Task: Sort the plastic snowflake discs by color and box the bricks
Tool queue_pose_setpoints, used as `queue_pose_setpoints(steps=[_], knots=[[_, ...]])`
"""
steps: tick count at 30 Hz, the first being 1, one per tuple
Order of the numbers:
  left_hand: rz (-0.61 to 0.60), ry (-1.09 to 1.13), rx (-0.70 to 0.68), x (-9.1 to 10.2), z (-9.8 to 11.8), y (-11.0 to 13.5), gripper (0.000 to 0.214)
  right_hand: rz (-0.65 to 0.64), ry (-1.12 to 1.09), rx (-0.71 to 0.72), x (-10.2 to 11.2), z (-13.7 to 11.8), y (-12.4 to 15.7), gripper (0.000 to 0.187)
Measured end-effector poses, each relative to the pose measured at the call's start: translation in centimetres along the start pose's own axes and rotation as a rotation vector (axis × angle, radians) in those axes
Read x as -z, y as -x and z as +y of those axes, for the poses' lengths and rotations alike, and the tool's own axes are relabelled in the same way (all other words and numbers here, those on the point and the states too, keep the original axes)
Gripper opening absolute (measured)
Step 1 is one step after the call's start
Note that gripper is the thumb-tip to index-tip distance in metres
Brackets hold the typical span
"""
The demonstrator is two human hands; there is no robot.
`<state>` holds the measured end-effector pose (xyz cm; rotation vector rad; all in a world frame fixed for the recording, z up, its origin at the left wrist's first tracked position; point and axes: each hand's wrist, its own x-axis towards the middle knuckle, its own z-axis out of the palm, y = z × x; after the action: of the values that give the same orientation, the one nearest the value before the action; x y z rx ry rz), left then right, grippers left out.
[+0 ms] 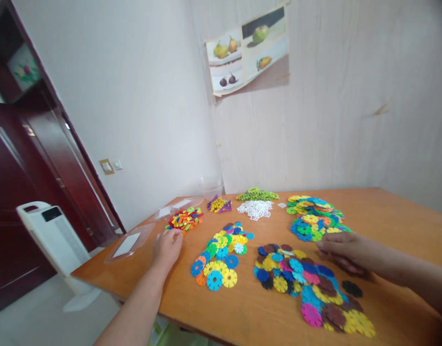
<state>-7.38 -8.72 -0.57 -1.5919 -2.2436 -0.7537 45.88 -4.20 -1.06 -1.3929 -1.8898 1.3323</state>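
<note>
My left hand [168, 246] rests on the table with its fingers curled, beside a heap of small red, orange and green plastic pieces [185, 219]. Its fingertips are partly hidden, and I cannot make out anything in them. Over the right side my right hand [341, 251] is held with fingers loosely bent and apart, nothing visible in them. It lies between a pile of green, blue and yellow notched discs [316, 223] and a spread of brown, yellow, blue and pink discs [296, 274]. A third group of notched discs [221, 254] lies between my hands.
At the back are white square frame pieces [256, 209], green pieces [257, 194], yellow and purple pieces [219, 204] and a clear tub [211, 186]. Clear lids [129, 244] lie at the left edge. A white tower appliance [53, 240] stands beside the table.
</note>
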Motion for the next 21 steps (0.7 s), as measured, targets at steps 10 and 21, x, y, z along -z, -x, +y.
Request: queue_pose_setpoints(steps=[10,21], knots=[[-0.084,0.344,-0.165,-0.3,3.6,3.7,0.034,-0.017,-0.045,0.041,0.0,-0.8,0.1,0.045],[-0.158,0.492,0.139,0.3,4.3,3.6,0.037,0.075,0.015,0.031,-1.0,-0.6,0.2,0.042]])
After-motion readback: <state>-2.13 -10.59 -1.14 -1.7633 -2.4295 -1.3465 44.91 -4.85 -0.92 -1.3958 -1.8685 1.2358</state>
